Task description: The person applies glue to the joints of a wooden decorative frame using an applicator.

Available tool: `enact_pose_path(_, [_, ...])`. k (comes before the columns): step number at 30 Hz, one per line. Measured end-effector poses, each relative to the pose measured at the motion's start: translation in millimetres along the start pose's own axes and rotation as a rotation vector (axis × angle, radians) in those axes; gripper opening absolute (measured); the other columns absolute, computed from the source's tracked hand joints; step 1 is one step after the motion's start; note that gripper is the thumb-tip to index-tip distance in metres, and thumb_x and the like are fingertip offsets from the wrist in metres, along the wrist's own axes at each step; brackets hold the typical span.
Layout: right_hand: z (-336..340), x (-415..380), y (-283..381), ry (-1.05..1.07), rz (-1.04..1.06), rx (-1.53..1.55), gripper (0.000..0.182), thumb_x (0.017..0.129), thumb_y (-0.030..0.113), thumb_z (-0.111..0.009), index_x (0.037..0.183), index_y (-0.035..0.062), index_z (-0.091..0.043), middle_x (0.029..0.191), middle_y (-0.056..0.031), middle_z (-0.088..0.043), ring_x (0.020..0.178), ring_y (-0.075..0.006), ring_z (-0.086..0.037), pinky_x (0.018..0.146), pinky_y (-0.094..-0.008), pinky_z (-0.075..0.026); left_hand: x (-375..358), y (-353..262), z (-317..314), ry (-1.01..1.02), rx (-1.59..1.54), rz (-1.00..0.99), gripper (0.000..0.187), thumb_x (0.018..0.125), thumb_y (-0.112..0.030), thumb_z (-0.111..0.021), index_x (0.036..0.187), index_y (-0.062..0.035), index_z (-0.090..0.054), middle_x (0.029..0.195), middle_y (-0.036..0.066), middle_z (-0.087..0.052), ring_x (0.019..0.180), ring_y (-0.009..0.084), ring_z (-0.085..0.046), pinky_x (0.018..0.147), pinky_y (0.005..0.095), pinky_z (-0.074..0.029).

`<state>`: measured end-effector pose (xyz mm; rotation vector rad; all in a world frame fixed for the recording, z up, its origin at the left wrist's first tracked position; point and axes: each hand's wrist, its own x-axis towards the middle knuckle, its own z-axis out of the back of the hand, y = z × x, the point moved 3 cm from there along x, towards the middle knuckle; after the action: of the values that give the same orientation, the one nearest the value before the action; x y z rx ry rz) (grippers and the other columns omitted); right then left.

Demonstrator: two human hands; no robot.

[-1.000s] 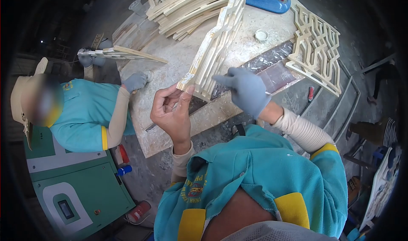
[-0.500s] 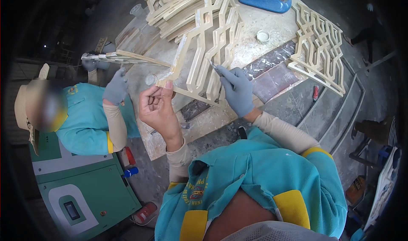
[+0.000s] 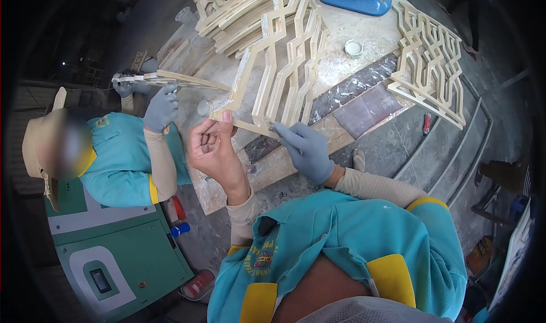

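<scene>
The pale table (image 3: 335, 78) fills the upper middle of the frame, and over it the wooden panel (image 3: 272, 61) slants from the centre toward the top. The panel's lower left corner sits in the person's left hand (image 3: 217, 152), pinched firmly between thumb on top and fingers beneath, so nearly all of the panel lies above and to the right of that grip. At the centre, the gloved right hand (image 3: 306, 149) has its fingers drawn together at the panel's lower edge; whether they touch it, or hold anything, I cannot tell. The panel's upper end overlaps the stack of wood (image 3: 233, 24) behind it, and the two are hard to separate; the stack is cut off by the top of the frame. So is the blue device (image 3: 355, 0) at upper right. At left, the co-worker's panel (image 3: 170, 79) shows almost edge-on, its pattern hidden. The left hand's fingers are partly covered by the panel corner. Smallest is a dark speck (image 3: 272, 126) at the right fingertips, too small to make out.
</scene>
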<state>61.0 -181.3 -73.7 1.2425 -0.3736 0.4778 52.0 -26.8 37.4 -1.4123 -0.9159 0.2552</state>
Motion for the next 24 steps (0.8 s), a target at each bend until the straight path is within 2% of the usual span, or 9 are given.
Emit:
enact_pose_path(2, [8.3, 4.2, 2.6, 0.026, -0.010, 0.052, 0.036, 0.088, 0.004, -0.064, 0.123, 0.0120, -0.070, 0.080, -0.0094, -0.058, 0.069, -0.0266, -0.060, 0.061, -0.0368, -0.048, 1.2, 3.6, 4.7, 0.019, 0.021, -0.034, 0.026, 0.083, 0.001, -0.081, 0.099, 0.0043, -0.062, 0.085, 0.010, -0.066, 0.076, 0.0109, -0.063, 0.070, 0.0250, -0.057])
enact_pose_path(4, [29.7, 12.8, -6.5, 0.024, -0.155, 0.193, 0.037, 0.088, 0.005, -0.063, 0.123, 0.0116, -0.070, 0.081, -0.0100, -0.059, 0.069, -0.0256, -0.060, 0.061, -0.0362, -0.047, 0.4, 3.7, 12.5, 0.032, 0.026, -0.068, 0.026, 0.082, 0.003, -0.081, 0.099, 0.0046, -0.062, 0.086, 0.009, -0.066, 0.076, 0.0105, -0.062, 0.071, 0.0244, -0.056])
enact_pose_path(7, [60.5, 28.9, -20.6, 0.032, -0.324, 0.191, 0.038, 0.088, 0.005, -0.062, 0.124, 0.0128, -0.071, 0.082, -0.0102, -0.060, 0.067, -0.0244, -0.060, 0.061, -0.0360, -0.047, -1.4, -1.9, 29.4, 0.059, 0.082, -0.104, 0.025, 0.082, 0.005, -0.081, 0.099, 0.0049, -0.062, 0.088, 0.009, -0.066, 0.077, 0.0098, -0.062, 0.074, 0.0235, -0.054])
enact_pose_path(11, [82.8, 46.7, -21.7, 0.116, -0.241, 0.017, 0.038, 0.089, 0.006, -0.063, 0.125, 0.0159, -0.070, 0.081, -0.0097, -0.059, 0.067, -0.0259, -0.059, 0.061, -0.0366, -0.047, -8.2, -2.4, 52.5, 0.135, 0.220, -0.160, 0.025, 0.081, 0.006, -0.081, 0.099, 0.0039, -0.063, 0.093, 0.009, -0.066, 0.078, 0.0097, -0.063, 0.077, 0.0227, -0.054])
enact_pose_path(14, [83.3, 52.5, -17.2, 0.175, -0.097, -0.199, 0.040, 0.089, 0.002, -0.064, 0.124, 0.0173, -0.072, 0.081, -0.0097, -0.060, 0.066, -0.0227, -0.063, 0.062, -0.0326, -0.048, -15.4, -5.0, 50.8, 0.157, 0.205, -0.190, 0.027, 0.080, 0.006, -0.082, 0.100, 0.0029, -0.064, 0.094, 0.008, -0.066, 0.082, 0.0106, -0.065, 0.077, 0.0229, -0.054])
enact_pose_path(16, [79.5, 56.2, -13.3, 0.158, -0.011, -0.284, 0.040, 0.088, 0.002, -0.064, 0.122, 0.0205, -0.073, 0.081, -0.0102, -0.059, 0.067, -0.0269, -0.062, 0.062, -0.0363, -0.049, -18.8, -7.0, 49.9, 0.164, 0.208, -0.186, 0.027, 0.080, 0.006, -0.082, 0.100, 0.0030, -0.064, 0.094, 0.009, -0.066, 0.083, 0.0114, -0.066, 0.077, 0.0229, -0.054])
enact_pose_path(19, [80.0, 70.3, -18.1, 0.148, 0.028, -0.353, 0.043, 0.086, 0.002, -0.064, 0.122, 0.0229, -0.073, 0.080, -0.0098, -0.058, 0.069, -0.0270, -0.061, 0.064, -0.0394, -0.049, -27.2, -10.6, 48.0, 0.200, 0.200, -0.174, 0.027, 0.079, 0.006, -0.082, 0.100, 0.0034, -0.065, 0.094, 0.010, -0.066, 0.086, 0.0133, -0.067, 0.078, 0.0237, -0.055])
enact_pose_path(22, [73.4, 86.0, -46.6, 0.273, -0.151, -0.312, 0.044, 0.086, 0.001, -0.063, 0.121, 0.0264, -0.074, 0.081, -0.0098, -0.058, 0.069, -0.0270, -0.062, 0.065, -0.0394, -0.050, -39.2, -13.8, 42.3, 0.236, 0.201, -0.150, 0.028, 0.078, 0.008, -0.082, 0.100, 0.0040, -0.065, 0.094, 0.011, -0.066, 0.088, 0.0152, -0.068, 0.079, 0.0252, -0.056])
enact_pose_path(24, [71.6, 83.1, -37.0, 0.279, -0.101, -0.368, 0.044, 0.086, 0.001, -0.063, 0.120, 0.0270, -0.074, 0.081, -0.0098, -0.058, 0.070, -0.0270, -0.062, 0.065, -0.0389, -0.050, -42.9, -14.5, 42.3, 0.241, 0.214, -0.139, 0.028, 0.078, 0.009, -0.081, 0.100, 0.0044, -0.065, 0.094, 0.011, -0.066, 0.088, 0.0160, -0.068, 0.080, 0.0261, -0.057])
